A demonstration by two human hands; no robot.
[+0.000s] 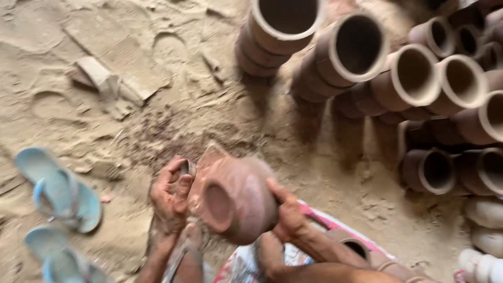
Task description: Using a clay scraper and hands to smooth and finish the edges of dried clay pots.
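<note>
A round reddish-brown clay pot (238,202) lies tilted with its mouth toward me, low in the middle of the head view. My right hand (287,212) grips its right side. My left hand (168,195) is at the pot's left side, fingers curled around a small dark ring-shaped tool (187,167) pressed near the pot's rim. Both hands are smeared with clay. A second clay pot (352,245) rests partly hidden behind my right forearm.
Stacks of clay pots lying on their sides (361,52) fill the top and right. A pair of blue sandals (60,191) lies on the sandy ground at left. Broken shards (99,76) lie at upper left. A patterned cloth (246,264) is under my arms.
</note>
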